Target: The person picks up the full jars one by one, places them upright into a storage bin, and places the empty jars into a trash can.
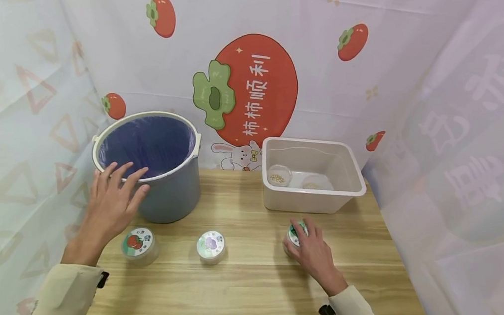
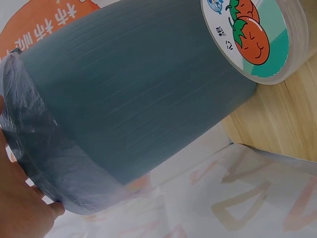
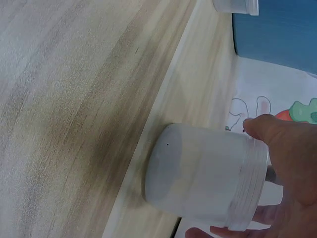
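Note:
My left hand (image 1: 111, 202) is at the near rim of a blue-grey bucket (image 1: 172, 199), its fingers spread over the edge. A thin plastic liner (image 2: 54, 168) is folded over that rim in the left wrist view. My right hand (image 1: 314, 252) grips a clear plastic jar (image 3: 203, 173) by its lid end, thumb on one side and fingers on the other. The jar stands upright on the wooden table, and the hand partly hides its green-and-white lid (image 1: 293, 234).
A jar with a tomato-print lid (image 1: 138, 241) stands before the bucket. Right of it is a jar with a purple-print lid (image 1: 211, 244). A beige bin (image 1: 314, 199) at the back right holds two small round containers, one with pale pieces. Printed cloth hangs around the table.

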A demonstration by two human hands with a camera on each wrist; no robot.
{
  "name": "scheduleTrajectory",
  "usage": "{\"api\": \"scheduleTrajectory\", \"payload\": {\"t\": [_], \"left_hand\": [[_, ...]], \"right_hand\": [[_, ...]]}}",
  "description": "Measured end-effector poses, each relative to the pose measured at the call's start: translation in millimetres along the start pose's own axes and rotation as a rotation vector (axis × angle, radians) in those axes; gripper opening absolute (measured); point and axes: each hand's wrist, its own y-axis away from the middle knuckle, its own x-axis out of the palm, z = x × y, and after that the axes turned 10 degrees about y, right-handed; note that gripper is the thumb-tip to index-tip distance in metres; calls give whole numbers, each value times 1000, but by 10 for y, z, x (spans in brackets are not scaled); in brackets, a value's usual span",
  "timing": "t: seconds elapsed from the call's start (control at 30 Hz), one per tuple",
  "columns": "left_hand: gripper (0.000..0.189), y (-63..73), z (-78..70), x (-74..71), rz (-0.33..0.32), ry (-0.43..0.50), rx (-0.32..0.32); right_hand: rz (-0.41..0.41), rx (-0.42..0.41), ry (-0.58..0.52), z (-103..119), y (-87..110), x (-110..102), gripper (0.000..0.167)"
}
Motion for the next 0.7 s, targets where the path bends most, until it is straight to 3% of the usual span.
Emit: {"api": "scheduleTrajectory", "payload": {"t": [0.3,0.7], "left_hand": [[46,3,-4,13,-8,14,-11],[44,10,-29,20,-27,20,-3]], "right_hand": [[-10,-5,-15,37,2,-21,62],[15,-42,-42,253,-134,-289,61]]}}
